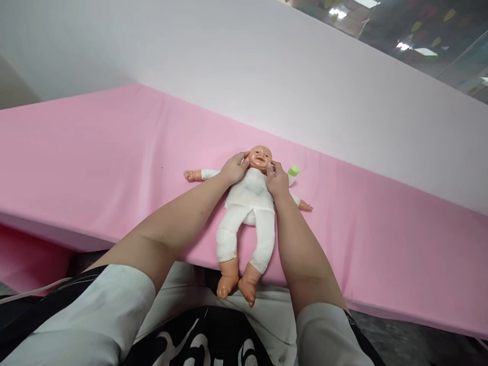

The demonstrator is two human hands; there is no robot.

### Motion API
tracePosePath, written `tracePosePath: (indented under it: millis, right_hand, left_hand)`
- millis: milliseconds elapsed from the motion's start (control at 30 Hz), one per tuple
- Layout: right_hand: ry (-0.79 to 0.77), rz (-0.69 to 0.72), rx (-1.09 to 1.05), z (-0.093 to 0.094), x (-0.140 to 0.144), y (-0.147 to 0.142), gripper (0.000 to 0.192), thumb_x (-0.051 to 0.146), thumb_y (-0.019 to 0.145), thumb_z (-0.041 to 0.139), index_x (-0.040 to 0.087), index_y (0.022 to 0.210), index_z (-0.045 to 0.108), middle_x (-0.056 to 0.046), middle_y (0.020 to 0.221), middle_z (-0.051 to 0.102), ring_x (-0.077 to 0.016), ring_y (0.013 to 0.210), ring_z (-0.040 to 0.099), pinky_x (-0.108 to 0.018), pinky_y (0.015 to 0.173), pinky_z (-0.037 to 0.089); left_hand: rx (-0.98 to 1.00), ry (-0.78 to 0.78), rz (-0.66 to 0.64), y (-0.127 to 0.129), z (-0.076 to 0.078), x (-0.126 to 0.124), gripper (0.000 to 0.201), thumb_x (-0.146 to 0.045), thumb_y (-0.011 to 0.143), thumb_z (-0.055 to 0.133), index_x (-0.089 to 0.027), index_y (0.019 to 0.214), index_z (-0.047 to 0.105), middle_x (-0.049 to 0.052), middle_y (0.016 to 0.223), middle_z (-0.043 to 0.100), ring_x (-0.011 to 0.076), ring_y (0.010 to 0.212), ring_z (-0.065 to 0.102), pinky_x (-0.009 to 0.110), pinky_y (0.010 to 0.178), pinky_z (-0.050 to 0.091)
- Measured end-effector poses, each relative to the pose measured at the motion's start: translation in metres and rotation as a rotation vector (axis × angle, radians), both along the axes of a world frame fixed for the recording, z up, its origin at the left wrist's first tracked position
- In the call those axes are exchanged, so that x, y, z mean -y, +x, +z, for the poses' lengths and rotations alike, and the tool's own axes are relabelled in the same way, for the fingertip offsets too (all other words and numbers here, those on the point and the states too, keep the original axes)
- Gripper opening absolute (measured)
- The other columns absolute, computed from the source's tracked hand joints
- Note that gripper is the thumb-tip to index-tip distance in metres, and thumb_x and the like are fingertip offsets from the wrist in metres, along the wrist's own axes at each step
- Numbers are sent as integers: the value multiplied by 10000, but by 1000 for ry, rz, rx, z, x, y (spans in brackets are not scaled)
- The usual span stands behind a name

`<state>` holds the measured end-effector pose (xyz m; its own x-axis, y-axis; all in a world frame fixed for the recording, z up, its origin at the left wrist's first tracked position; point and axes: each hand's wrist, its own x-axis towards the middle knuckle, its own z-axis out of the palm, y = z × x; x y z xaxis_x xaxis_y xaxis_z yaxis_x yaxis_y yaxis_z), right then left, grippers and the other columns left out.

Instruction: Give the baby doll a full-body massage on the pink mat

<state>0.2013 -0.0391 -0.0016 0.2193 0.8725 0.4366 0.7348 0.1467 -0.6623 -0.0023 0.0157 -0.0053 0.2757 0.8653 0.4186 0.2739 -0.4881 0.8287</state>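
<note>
A baby doll (251, 190) with a hard plastic head and a white cloth body lies face up on the pink-covered table (114, 152). Its arms spread to both sides, and its feet hang past the front edge. My left hand (235, 166) is at the left side of the doll's head, fingers curved against the cheek. On the other side my right hand (277, 178) presses its fingers to the jaw. Between them, the two hands hold the head. Just beyond my right hand lies a small white item with a light green end (293, 171), partly hidden by the hand.
A white wall (229, 66) rises along the table's back edge. Windows (412, 40) with ceiling-light reflections are at the upper right. My lap is right under the front edge, and a white cable (34, 291) runs at the lower left.
</note>
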Motion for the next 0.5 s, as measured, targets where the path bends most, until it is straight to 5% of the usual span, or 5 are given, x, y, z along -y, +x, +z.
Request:
tracePosePath:
  millis: [233,500]
  right_hand:
    - [-45,-4,18,6,3,-6,713,711,820,770,238,1323,591,-98,1167,787,-254,989,762,-412,934,592]
    - [-60,-1,119,8,4,-5,576,661,997,575,235,1385,597,-118,1221,783,-300,1065,753,-464,987,575]
  left_hand:
    - [-92,-27,48,1,8,8,692,-568,870,742,-210,1448,615,117,1390,694,315,1183,674,433,1032,526]
    - [-127,-16,74,1,3,3,629,-515,960,607,-189,1498,575,140,1472,647,327,1283,627,485,1117,480]
